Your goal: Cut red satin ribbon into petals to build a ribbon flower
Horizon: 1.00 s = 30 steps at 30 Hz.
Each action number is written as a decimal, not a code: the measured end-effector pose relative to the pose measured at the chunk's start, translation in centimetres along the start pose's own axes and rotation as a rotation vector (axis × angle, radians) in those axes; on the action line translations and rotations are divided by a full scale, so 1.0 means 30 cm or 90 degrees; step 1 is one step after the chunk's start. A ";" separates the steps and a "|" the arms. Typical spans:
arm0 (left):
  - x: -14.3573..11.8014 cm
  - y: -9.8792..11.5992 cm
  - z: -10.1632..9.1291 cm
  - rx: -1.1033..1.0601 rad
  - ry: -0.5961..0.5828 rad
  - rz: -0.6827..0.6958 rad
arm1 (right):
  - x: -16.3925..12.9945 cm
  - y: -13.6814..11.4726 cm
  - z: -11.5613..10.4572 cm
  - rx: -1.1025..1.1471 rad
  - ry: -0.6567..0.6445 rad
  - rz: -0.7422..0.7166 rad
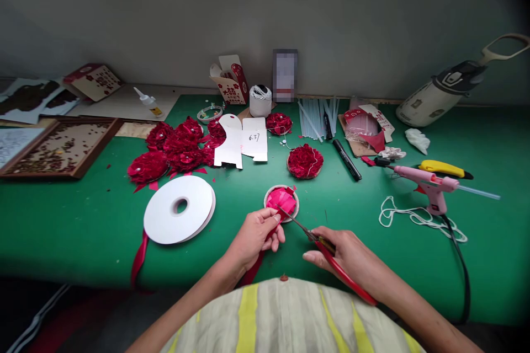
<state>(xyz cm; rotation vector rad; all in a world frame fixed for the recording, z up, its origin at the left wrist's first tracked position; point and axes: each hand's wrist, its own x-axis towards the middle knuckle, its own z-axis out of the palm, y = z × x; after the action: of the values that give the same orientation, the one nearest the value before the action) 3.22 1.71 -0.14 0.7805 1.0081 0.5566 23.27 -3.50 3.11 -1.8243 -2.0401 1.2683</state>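
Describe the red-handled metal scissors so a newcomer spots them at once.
On the green tabletop, find the bare right hand near the front edge. It holds the red-handled metal scissors, blades pointing toward the red ribbon in the bare left hand. Unlike the pink glue gun farther right, they have a long red handle.

We see a handcraft workplace, perhaps a small workshop or a home; we cannot tell which. A green work table (103, 248) spans the frame below a plain grey wall (165, 16). We find a pink glue gun (434, 190) at right and glue sticks (310, 119) at upper centre. A ribbon reel (162, 212) and clustered red fabric flowers (184, 150) lie left of centre, scissors (344, 274) show at lower centre, and a small glue bottle (149, 101) stands at upper left.
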 end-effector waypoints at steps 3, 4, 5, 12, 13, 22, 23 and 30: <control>0.004 -0.004 -0.004 -0.004 0.005 -0.006 | 0.010 0.017 0.010 -0.007 0.000 -0.006; 0.005 -0.004 -0.005 -0.005 0.008 -0.009 | 0.014 0.022 0.013 -0.012 0.002 -0.009; 0.005 -0.004 -0.005 -0.006 0.011 -0.011 | 0.018 0.027 0.015 -0.016 0.003 -0.013; -0.030 0.016 -0.009 -0.003 0.016 -0.006 | 0.029 0.030 0.011 -0.041 0.012 -0.022; -0.038 0.018 -0.015 -0.003 0.021 0.000 | 0.026 0.027 0.007 -0.040 0.006 -0.023; -0.064 0.027 -0.028 -0.061 0.004 0.091 | -0.049 0.001 -0.038 0.031 -0.018 -0.028; -0.062 0.026 -0.021 -0.063 -0.009 0.096 | -0.055 -0.002 -0.037 0.030 -0.011 -0.026; -0.029 0.007 0.001 -0.053 -0.028 0.056 | -0.066 -0.023 -0.024 -0.013 0.005 -0.028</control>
<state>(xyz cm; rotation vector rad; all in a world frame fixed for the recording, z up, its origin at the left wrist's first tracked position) 2.85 1.19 0.50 0.7629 0.9087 0.6501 23.68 -4.81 4.85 -1.7787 -2.0845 1.2311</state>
